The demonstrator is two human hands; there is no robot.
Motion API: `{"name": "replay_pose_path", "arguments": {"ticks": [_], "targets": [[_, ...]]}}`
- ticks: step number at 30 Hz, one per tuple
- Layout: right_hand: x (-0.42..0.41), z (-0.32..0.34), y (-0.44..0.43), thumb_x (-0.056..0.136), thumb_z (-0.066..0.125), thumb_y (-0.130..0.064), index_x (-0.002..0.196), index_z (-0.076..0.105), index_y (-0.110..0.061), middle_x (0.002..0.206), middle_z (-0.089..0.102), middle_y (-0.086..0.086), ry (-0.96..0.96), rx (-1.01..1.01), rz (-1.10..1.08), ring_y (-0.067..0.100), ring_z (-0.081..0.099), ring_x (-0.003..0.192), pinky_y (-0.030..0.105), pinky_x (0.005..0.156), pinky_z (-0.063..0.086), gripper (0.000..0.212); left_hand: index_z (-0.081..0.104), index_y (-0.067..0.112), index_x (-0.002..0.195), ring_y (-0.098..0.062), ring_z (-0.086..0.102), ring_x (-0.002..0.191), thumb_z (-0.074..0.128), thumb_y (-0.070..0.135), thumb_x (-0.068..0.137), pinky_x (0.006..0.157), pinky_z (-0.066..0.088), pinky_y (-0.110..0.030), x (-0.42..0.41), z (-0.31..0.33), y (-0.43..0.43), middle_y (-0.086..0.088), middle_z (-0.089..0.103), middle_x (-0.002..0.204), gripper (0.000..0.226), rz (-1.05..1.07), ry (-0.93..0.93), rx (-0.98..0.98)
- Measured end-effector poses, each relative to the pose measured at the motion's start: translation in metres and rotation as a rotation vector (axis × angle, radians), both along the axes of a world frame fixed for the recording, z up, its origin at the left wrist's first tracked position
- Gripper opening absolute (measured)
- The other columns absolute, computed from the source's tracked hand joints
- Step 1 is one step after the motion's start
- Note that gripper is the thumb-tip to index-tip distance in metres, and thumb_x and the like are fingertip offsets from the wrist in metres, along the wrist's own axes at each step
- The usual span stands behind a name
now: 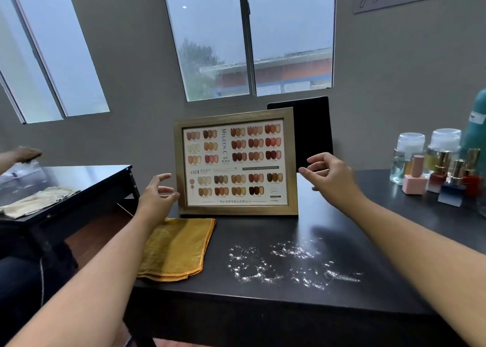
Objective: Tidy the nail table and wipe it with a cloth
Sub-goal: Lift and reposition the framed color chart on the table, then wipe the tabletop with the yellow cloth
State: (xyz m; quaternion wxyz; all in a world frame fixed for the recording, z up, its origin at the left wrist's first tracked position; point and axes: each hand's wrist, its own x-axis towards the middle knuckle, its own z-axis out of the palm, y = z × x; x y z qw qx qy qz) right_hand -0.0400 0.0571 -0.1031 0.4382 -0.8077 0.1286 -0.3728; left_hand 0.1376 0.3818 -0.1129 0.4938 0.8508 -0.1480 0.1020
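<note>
at centre frame, our left hand (157, 191) and right hand (328, 176) flank the framed colour chart (236, 162), each grip open and empty. white powder (289, 262) remains on the desk (342, 299); the yellow cloth (176, 249) lies unused, lower left of the chart.

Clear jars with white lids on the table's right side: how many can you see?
2. The left jar and the right jar stand side by side behind the cluster of nail polish bottles, which partly covers them. The teal bottle at the frame edge may hide more.
</note>
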Motion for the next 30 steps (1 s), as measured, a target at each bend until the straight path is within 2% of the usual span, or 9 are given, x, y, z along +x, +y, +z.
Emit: {"name": "replay_pose_path", "arguments": {"ticks": [2,3,8,14,17,21,25,28,30], "targets": [[-0.006,0.006,0.01,0.084,0.066,-0.033,0.089,0.06,-0.019,0.075,0.063,-0.007,-0.072,-0.148,-0.096,0.007,0.06,0.063,0.005,0.054,0.042,0.016,0.046,0.028,0.128,-0.019,0.059,0.098,0.065,0.02,0.085,0.083,0.05,-0.037,-0.004,0.007,0.009,-0.001,0.06,0.104,0.047,0.004,-0.042,0.003],[-0.009,0.009,0.017,0.084,0.065,-0.031,0.082,0.059,-0.02,0.069,0.06,-0.01,-0.095,-0.216,-0.117,0.004,0.057,0.06,0.003,0.05,0.04,0.013,0.048,0.027,0.126,-0.019,0.059,0.098,0.064,0.022,0.085,0.082,0.049,-0.036,-0.006,0.011,0.014,-0.001,0.06,0.105,0.044,0.002,-0.057,0.005],[-0.006,0.027,0.074,0.082,0.066,-0.03,0.077,0.061,-0.021,0.07,0.061,-0.011,0.006,-0.34,0.093,0.002,0.055,0.063,0.009,0.059,0.042,0.012,0.055,0.023,0.116,-0.019,0.06,0.096,0.064,0.025,0.085,0.084,0.048,-0.034,-0.018,0.029,0.042,-0.002,0.061,0.105,0.032,-0.047,-0.099,0.062],[0.027,0.019,0.149,0.084,0.064,-0.044,0.105,0.066,-0.018,0.107,0.065,-0.003,0.474,-0.425,0.38,0.013,0.059,0.096,0.025,0.08,0.048,0.033,0.056,0.016,0.121,-0.017,0.057,0.097,0.066,0.03,0.084,0.081,0.045,-0.027,-0.034,0.006,0.056,-0.002,0.06,0.107,0.04,-0.036,-0.017,0.401],[0.042,0.007,0.17,0.085,0.061,-0.045,0.121,0.058,-0.014,0.121,0.061,0.004,0.609,-0.467,0.383,0.019,0.057,0.106,0.031,0.09,0.048,0.048,0.053,0.014,0.126,-0.019,0.056,0.102,0.063,0.038,0.084,0.086,0.043,-0.027,-0.037,-0.01,0.056,-0.006,0.058,0.115,0.049,-0.042,0.01,0.592],[0.053,-0.005,0.184,0.082,0.066,-0.047,0.134,0.048,-0.01,0.134,0.054,0.01,0.714,-0.495,0.349,0.025,0.052,0.12,0.035,0.099,0.044,0.067,0.056,0.012,0.124,-0.024,0.054,0.111,0.06,0.046,0.083,0.093,0.042,-0.03,-0.035,-0.019,0.056,-0.01,0.055,0.121,0.053,0.03,0.022,0.639],[0.059,-0.01,0.195,0.082,0.069,-0.039,0.119,0.057,-0.006,0.113,0.063,0.01,0.738,-0.461,0.321,0.026,0.059,0.106,0.034,0.087,0.049,0.051,0.062,0.014,0.109,-0.024,0.057,0.106,0.061,0.044,0.083,0.093,0.046,-0.037,-0.034,-0.018,0.051,-0.005,0.062,0.113,0.04,0.062,0.057,0.675],[0.059,-0.012,0.202,0.085,0.068,-0.026,0.117,0.061,-0.006,0.107,0.065,0.01,0.705,-0.409,0.342,0.02,0.058,0.091,0.028,0.073,0.044,0.038,0.062,0.014,0.101,-0.021,0.057,0.094,0.058,0.038,0.087,0.082,0.047,-0.032,-0.038,-0.013,0.045,-0.005,0.063,0.105,0.028,0.019,0.096,0.726],[0.056,-0.011,0.201,0.087,0.065,-0.02,0.112,0.062,-0.01,0.107,0.065,0.007,0.632,-0.28,0.383,0.017,0.059,0.09,0.027,0.073,0.047,0.028,0.057,0.015,0.099,-0.017,0.054,0.087,0.055,0.035,0.09,0.075,0.043,-0.029,-0.042,-0.006,0.044,-0.005,0.06,0.105,0.022,-0.009,0.117,0.68]]}}
